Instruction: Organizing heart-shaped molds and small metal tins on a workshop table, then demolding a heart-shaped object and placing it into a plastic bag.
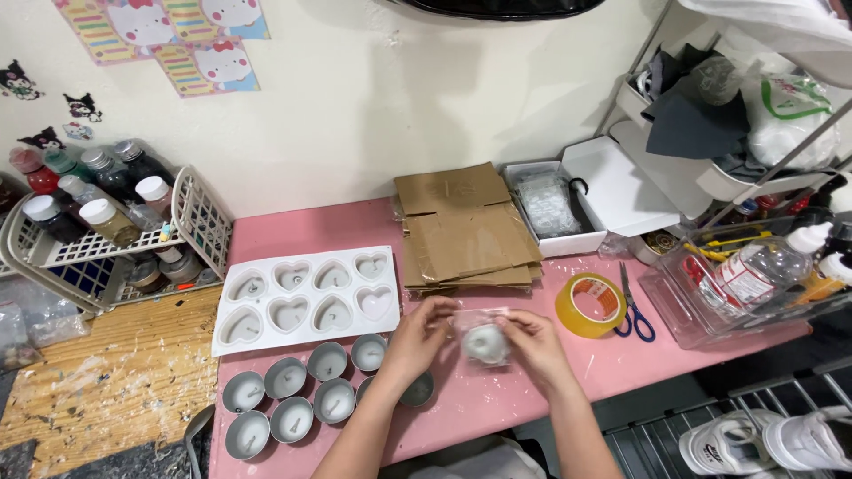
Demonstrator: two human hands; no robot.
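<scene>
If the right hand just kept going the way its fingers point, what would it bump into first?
The right hand points left, toward the left hand. It already touches the small clear bag with a round pale candle held between both hands, so that comes first, then probably the left hand's fingers. Depth is hard to judge.

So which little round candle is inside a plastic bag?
The round candle between both hands; it alone sits in a clear bag. The other tin candles stand bare on the pink table.

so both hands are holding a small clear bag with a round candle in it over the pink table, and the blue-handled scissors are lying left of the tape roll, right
Not quite. In the head view the scissors lie right of the tape roll, not left. The rest holds: the left hand and right hand hold the clear bag with a round candle over the pink table.
</scene>
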